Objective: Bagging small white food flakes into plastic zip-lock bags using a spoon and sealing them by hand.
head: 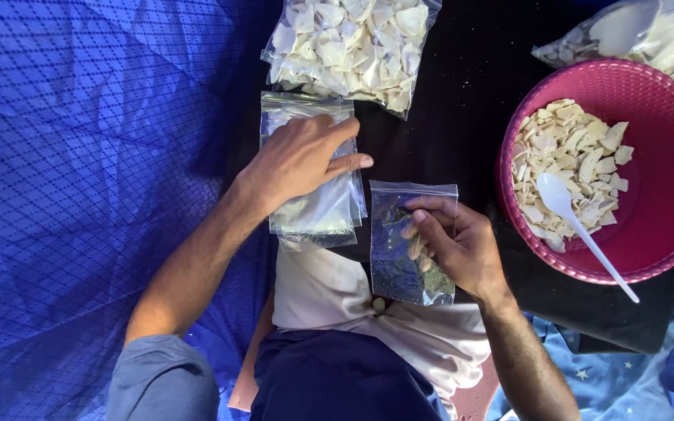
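My left hand point(302, 160) lies flat on a stack of empty clear plastic bags point(317, 209), fingers spread and pointing right. My right hand point(454, 242) pinches the upper edge of one small clear bag point(403, 265), with fingers partly inside or behind it. That bag looks empty and lies on the black mat point(462, 101). A pink round basket point(668, 164) at the right holds pale flat chips point(567, 168) and a white plastic spoon point(579, 222).
A filled clear bag of pale chips point(352, 43) lies at the top centre, another filled bag point(649, 35) at the top right. Blue patterned cloth point(79, 171) covers the left. A white cloth point(329, 300) lies over my lap.
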